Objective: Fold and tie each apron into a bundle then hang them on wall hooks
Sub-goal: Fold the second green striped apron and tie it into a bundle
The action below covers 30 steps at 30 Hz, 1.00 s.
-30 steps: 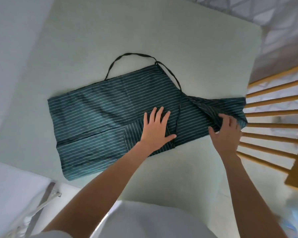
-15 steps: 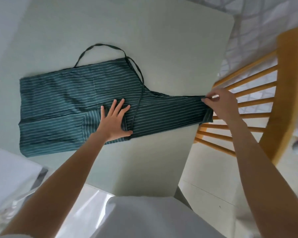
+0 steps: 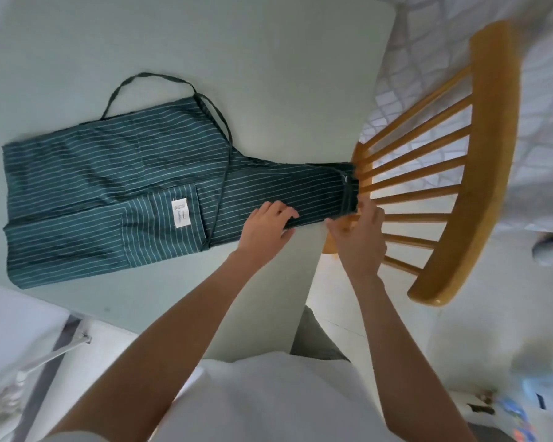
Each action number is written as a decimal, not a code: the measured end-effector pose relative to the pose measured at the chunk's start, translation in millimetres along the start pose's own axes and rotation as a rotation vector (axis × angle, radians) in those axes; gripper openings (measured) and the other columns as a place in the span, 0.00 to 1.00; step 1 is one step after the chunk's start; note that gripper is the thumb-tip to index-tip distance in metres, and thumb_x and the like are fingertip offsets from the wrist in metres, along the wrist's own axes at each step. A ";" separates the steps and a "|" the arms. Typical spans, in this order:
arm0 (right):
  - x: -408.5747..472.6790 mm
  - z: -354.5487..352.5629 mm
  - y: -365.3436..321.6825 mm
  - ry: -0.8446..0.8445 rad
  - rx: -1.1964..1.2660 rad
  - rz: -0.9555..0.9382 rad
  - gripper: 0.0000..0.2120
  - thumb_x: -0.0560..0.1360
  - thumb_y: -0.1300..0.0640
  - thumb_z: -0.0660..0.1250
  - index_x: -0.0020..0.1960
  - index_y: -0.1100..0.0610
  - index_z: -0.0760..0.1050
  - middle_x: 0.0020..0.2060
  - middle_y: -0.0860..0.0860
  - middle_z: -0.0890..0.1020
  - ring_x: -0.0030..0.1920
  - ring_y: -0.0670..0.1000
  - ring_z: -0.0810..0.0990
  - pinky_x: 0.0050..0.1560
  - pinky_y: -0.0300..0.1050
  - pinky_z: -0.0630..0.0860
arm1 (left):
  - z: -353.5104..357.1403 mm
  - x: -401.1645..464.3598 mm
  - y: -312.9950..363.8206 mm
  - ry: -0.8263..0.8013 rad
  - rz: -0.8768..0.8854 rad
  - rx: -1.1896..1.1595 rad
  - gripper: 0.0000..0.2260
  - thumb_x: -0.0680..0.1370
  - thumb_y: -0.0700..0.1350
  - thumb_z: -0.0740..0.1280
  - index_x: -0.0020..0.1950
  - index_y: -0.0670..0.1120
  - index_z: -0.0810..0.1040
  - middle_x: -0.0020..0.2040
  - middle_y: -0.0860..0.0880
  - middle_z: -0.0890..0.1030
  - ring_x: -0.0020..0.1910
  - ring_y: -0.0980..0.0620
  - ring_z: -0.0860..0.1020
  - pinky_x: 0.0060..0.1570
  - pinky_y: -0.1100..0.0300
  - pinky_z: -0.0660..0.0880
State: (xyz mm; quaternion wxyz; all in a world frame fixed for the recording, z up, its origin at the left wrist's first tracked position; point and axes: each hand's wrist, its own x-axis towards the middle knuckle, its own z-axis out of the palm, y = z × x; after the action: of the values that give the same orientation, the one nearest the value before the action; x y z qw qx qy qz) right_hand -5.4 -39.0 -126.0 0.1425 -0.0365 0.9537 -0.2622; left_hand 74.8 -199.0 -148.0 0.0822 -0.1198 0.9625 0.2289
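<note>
A dark green apron (image 3: pixel 115 173) with thin white stripes lies folded lengthwise on the pale green table (image 3: pixel 268 90). Its pocket carries a white label (image 3: pixel 180 212), and its neck strap (image 3: pixel 154 76) loops toward the far side. The narrow bib end reaches the table's right edge. My left hand (image 3: pixel 265 226) grips the near edge of that narrow part, fingers curled over the cloth. My right hand (image 3: pixel 358 237) holds the near corner of the bib end between thumb and fingers, just off the table edge.
A wooden spindle-back chair (image 3: pixel 460 173) stands tight against the table's right edge, right behind the apron's end. A white surface and a metal frame (image 3: pixel 45 352) sit at the lower left. Patterned floor lies beyond the table's far right corner.
My left hand left the apron's middle, where it lay flat, and now grips the near edge of the bib. My right hand moved from the far corner of the end to the near corner.
</note>
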 end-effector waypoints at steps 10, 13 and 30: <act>65.7 -31.1 9.7 -0.108 -0.048 -0.034 0.08 0.77 0.60 0.63 0.54 0.56 0.77 0.43 0.51 0.81 0.45 0.52 0.79 0.41 0.38 0.69 | -2.1 -5.2 -9.6 0.004 -0.007 -0.028 0.08 0.75 0.39 0.65 0.49 0.48 0.81 0.43 0.52 0.80 0.42 0.52 0.78 0.36 0.64 0.69; 89.1 -57.9 6.5 -0.051 -0.079 -0.114 0.12 0.76 0.57 0.67 0.59 0.55 0.76 0.53 0.51 0.81 0.52 0.51 0.79 0.52 0.41 0.70 | -3.7 -11.1 -14.6 -0.047 0.007 -0.025 0.07 0.75 0.40 0.65 0.49 0.49 0.80 0.43 0.52 0.80 0.42 0.53 0.77 0.36 0.65 0.67; 12.4 10.0 32.8 -0.102 0.364 0.344 0.08 0.75 0.52 0.68 0.48 0.57 0.77 0.40 0.53 0.83 0.35 0.47 0.82 0.48 0.48 0.81 | -2.9 -14.7 -13.6 -0.035 0.064 -0.047 0.07 0.76 0.41 0.66 0.51 0.48 0.80 0.45 0.51 0.81 0.44 0.53 0.77 0.39 0.64 0.72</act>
State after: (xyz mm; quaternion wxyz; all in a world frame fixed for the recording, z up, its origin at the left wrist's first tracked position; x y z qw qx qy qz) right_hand -14.2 -17.5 -154.1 0.2371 0.1393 0.8746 -0.3993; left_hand 92.2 -209.3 -148.1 0.0889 -0.0867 0.9587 0.2558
